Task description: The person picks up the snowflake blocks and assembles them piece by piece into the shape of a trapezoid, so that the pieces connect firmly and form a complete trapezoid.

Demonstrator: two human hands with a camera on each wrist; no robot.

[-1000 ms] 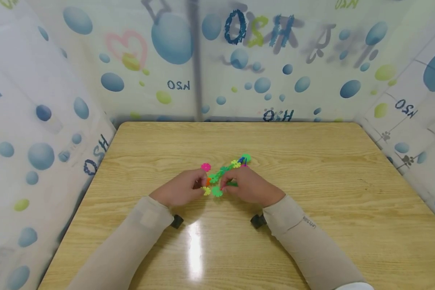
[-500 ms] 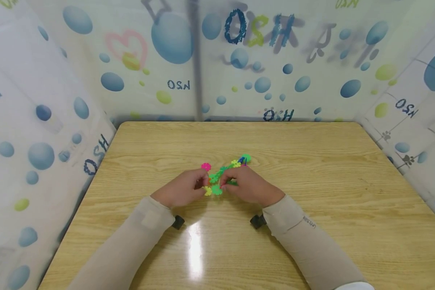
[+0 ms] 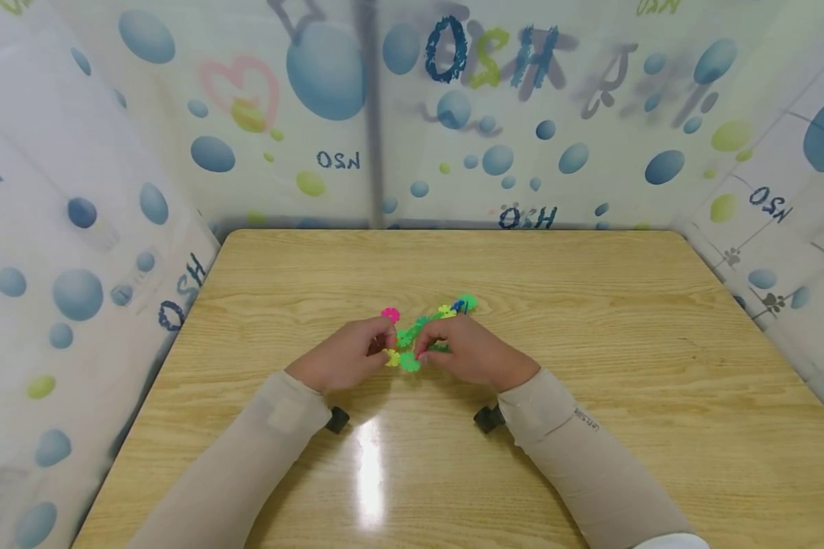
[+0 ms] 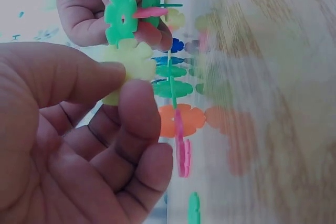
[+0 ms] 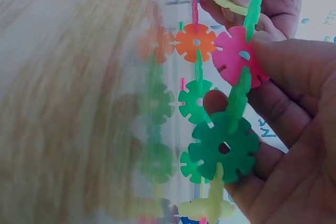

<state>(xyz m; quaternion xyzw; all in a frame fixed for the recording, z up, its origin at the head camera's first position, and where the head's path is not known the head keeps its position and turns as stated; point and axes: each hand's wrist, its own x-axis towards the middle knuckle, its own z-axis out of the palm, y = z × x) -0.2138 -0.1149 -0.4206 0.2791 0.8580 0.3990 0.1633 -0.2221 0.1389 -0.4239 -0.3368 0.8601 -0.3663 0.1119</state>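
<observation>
Between thumb and fingertips, my left hand [image 3: 343, 354] pinches a yellow snowflake disc [image 4: 137, 59] with a notched edge. Its rim meets a green snowflake disc [image 4: 121, 17] at the end of a linked chain. My right hand [image 3: 477, 354] grips that chain, its thumb on the pink disc [image 5: 236, 59] slotted into the green one. More of the chain, including a dark green disc [image 5: 223, 148] and a pale yellow disc [image 5: 216, 208], runs under the right fingers. Both hands are close together over the middle of the table.
Behind the hands, another linked row with green discs [image 3: 403, 337] and an orange disc [image 5: 195, 42] stands on the wooden table [image 3: 590, 305]. A bright pink disc [image 3: 390, 314] shows beyond the left fingers. Patterned curtains [image 3: 412, 152] enclose the table's back and sides.
Both hands stay nearly in place. The yellow disc has shifted slightly right, against the green disc, which has tilted a little. The pieces beyond the right hand have tipped slightly.
</observation>
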